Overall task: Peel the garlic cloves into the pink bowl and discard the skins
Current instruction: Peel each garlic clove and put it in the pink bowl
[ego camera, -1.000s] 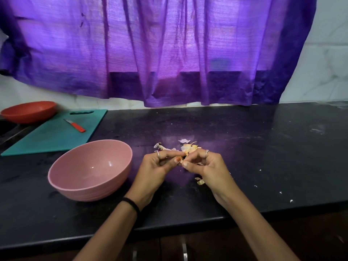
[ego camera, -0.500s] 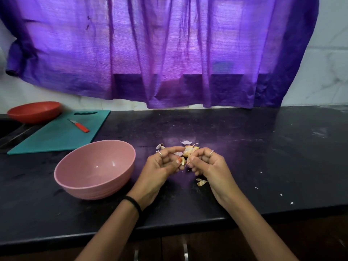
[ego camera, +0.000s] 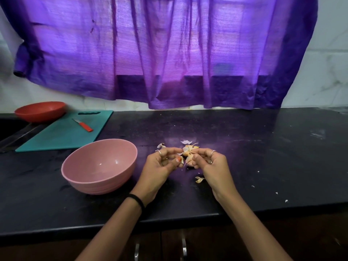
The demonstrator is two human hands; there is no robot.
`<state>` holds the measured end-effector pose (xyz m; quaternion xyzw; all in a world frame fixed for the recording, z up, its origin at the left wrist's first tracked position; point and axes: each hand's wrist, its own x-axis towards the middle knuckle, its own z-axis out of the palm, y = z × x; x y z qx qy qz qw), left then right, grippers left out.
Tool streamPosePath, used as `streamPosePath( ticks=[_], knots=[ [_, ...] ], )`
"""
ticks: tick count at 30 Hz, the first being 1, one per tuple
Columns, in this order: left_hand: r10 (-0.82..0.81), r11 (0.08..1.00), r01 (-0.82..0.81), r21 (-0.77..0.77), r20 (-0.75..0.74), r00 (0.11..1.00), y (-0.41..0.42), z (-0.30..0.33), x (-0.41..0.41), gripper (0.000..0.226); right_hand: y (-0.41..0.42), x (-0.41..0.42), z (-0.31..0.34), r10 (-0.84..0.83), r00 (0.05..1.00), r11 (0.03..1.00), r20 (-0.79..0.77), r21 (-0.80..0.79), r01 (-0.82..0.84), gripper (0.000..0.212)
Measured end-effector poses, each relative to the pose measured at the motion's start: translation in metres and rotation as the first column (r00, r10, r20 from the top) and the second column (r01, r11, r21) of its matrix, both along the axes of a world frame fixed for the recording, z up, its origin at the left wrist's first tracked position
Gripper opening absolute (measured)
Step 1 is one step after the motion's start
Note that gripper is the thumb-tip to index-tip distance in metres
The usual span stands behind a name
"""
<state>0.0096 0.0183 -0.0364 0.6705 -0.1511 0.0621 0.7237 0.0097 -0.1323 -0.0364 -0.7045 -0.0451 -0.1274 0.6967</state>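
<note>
I see my left hand (ego camera: pixel 160 164) and right hand (ego camera: pixel 211 162) each with a pinching grip on the garlic (ego camera: pixel 188 154); pink bowl (ego camera: pixel 99 166) at nine o'clock, skins (ego camera: pixel 199 179) on the counter (ego camera: pixel 263 157).

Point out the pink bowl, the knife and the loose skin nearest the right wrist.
pink bowl (ego camera: pixel 120 182): head view, outer front wall.
knife (ego camera: pixel 85 127): head view, red handle.
loose skin (ego camera: pixel 199 179): head view, middle of the scrap.

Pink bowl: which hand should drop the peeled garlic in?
Probably the left hand. It sits right beside the round pink plastic bowl, while the right hand is farther away and would have to cross over. Both hands pinch the papery garlic clove.
</note>
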Motion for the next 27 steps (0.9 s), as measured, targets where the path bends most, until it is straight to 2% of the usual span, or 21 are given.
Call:
streamPosePath(
  ticks=[7, 11, 14, 16, 18, 21, 24, 27],
  knots=[
    [0.080, 0.996, -0.080, 0.040, 0.008, 0.997, 0.001, 0.002, -0.013, 0.023, 0.000, -0.004, 0.002, -0.071, 0.997, 0.995, 0.029, -0.063, 0.073, 0.011],
    [0.119, 0.980, -0.134, 0.145, 0.108, 0.987, -0.001, 0.014, -0.026, 0.021, -0.002, -0.006, 0.002, -0.092, 0.995, 0.992, 0.043, -0.078, 0.095, 0.012],
    [0.172, 0.970, -0.203, 0.137, 0.211, 0.962, 0.005, 0.040, -0.033, 0.023, -0.003, -0.004, 0.000, -0.092, 0.994, 0.989, 0.056, -0.115, 0.098, 0.016],
    [0.267, 0.945, -0.304, 0.119, 0.253, 0.930, 0.022, 0.058, -0.034, 0.024, -0.003, -0.003, -0.001, -0.089, 0.994, 0.984, 0.059, -0.149, 0.097, 0.015],
    [0.396, 0.872, -0.455, 0.181, 0.287, 0.872, 0.045, 0.068, -0.030, 0.024, -0.002, -0.001, -0.003, -0.092, 0.994, 0.981, 0.057, -0.164, 0.100, 0.015],
    [0.514, 0.710, -0.589, 0.385, 0.288, 0.808, 0.076, 0.075, -0.029, 0.016, -0.002, -0.001, -0.002, -0.079, 0.995, 0.982, 0.056, -0.167, 0.087, 0.014],
    [0.544, 0.585, -0.557, 0.589, 0.224, 0.808, 0.090, 0.076, -0.028, 0.013, -0.002, 0.001, -0.004, -0.085, 0.994, 0.982, 0.065, -0.164, 0.095, 0.015],
    [0.541, 0.531, -0.505, 0.680, 0.186, 0.820, 0.097, 0.074, -0.023, 0.019, -0.002, 0.002, -0.005, -0.085, 0.993, 0.988, 0.080, -0.123, 0.095, 0.015]
  ],
)
